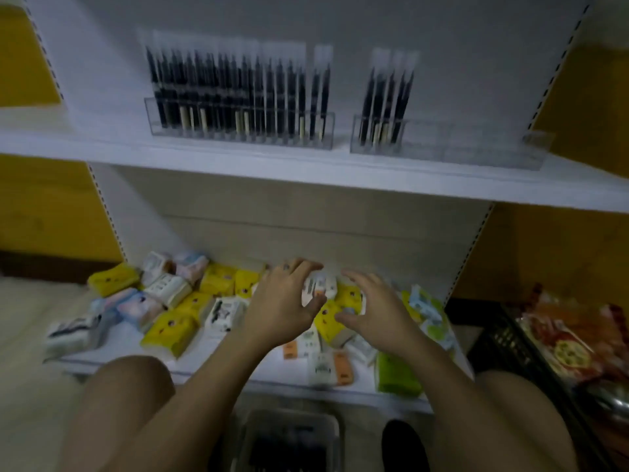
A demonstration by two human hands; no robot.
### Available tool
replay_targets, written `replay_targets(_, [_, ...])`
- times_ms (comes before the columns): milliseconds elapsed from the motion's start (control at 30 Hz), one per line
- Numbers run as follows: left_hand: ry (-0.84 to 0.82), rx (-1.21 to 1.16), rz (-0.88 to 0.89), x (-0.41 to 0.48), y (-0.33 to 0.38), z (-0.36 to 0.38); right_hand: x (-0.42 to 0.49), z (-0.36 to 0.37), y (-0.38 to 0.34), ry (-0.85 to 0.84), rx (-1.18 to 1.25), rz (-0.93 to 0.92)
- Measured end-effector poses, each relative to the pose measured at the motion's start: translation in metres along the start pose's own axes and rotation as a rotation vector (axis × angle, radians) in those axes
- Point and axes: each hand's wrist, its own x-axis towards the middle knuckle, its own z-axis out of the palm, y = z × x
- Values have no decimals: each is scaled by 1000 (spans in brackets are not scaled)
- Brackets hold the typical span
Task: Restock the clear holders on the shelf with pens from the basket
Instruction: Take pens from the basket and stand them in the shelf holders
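Two clear holders stand on the upper shelf [306, 172]. The left holder [238, 132] is packed with dark pens. The right holder [446, 144] has a few pens [386, 107] at its left end, and the rest of it is bare. A grey basket [289, 441] with dark pens sits on the floor between my knees. My left hand [282, 304] and my right hand [369, 310] hover with spread fingers over small packets on the lower shelf. Neither hand holds anything. The picture is blurred.
Several yellow, white and blue tissue packets [177, 304] cover the lower shelf [238, 373]. A dark crate [510, 342] with colourful snack bags [575, 338] stands at the right. My bare knees frame the basket. Orange wall panels flank the shelf unit.
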Motion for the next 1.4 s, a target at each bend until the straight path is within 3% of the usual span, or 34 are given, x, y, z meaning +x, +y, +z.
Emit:
replay_targets(100, [-162, 34, -117, -26, -20, 40, -9, 47, 29, -204, 8, 127])
replay_targets(367, [-463, -20, -367, -74, -65, 124, -26, 143, 87, -507, -19, 300])
replay_targets(800, [-736, -264, -847, -141, -132, 220, -51, 252, 138, -923, 51, 428])
replay_targets(1100, [-854, -432, -1002, -170, -152, 301, -66, 312, 162, -1012, 80, 534])
replay_targets(1233, [-898, -503, -1083, -175, -159, 329, -77, 308, 173, -983, 47, 622])
replay_targets(1400, [-889, -625, -1209, -184, -158, 352, -85, 308, 184, -963, 59, 594])
